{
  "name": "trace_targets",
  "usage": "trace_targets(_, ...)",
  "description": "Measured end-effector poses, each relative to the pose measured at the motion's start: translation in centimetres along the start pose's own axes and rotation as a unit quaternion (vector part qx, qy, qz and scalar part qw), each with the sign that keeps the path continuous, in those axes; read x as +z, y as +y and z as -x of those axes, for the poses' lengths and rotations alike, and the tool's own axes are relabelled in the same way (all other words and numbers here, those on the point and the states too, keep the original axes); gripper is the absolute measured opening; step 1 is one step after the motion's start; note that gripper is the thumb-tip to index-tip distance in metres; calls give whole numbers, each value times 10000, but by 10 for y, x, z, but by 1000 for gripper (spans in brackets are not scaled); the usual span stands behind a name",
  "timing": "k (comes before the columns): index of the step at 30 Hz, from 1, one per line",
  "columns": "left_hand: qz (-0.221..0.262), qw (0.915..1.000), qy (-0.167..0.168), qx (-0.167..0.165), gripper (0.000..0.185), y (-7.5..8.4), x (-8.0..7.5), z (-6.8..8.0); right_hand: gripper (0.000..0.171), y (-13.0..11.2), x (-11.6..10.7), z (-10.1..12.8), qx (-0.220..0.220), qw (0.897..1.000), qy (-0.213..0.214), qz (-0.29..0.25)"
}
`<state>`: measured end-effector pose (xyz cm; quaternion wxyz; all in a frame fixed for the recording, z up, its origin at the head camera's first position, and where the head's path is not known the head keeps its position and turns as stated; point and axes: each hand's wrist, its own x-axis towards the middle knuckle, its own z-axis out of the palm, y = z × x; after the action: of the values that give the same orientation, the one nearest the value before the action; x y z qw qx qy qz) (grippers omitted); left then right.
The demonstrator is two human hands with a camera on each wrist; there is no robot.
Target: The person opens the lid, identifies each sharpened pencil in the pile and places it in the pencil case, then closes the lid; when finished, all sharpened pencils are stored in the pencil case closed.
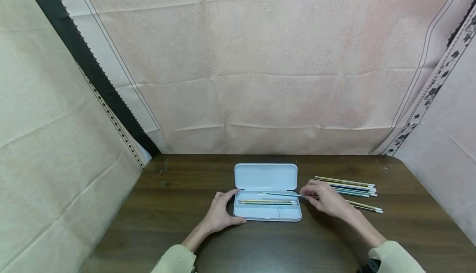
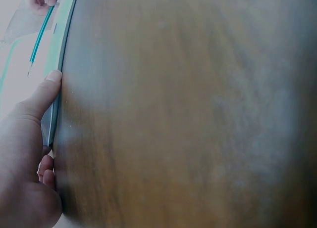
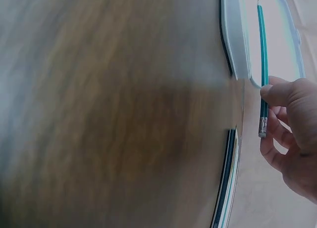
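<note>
Pinching a teal pencil (image 1: 284,194) near its eraser end with the thumb and fingers of the right hand (image 1: 323,197), point aimed toward the left edge of the surface (image 1: 271,246), over the rear of the open pencil case (image 1: 256,214). Impossible to tell whether touching the tray. Bracing the case's left end with the left hand (image 1: 220,213), thumb at the near corner, fingers toward the hinge; grip narrow on the pencil, much wider round the case. Set midway between the surface's side edges, lid (image 1: 265,176) tipped toward the far edge, a few pencils (image 1: 266,202) inside.

Probably partway through loading, judging by loose pencils (image 1: 355,191) toward the far right corner. Seemingly called for next: shifting the pencil left past the case's right wall, lowering it level beside the others, then loosening the pinch.
</note>
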<state>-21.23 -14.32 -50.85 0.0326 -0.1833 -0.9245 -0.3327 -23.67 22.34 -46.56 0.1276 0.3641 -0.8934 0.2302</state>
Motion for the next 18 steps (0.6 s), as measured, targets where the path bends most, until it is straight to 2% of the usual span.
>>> trace_targets(18,32,10000,-39,-65,91,0,0,0,18,-17,23,-22,-36,9999,-143,22)
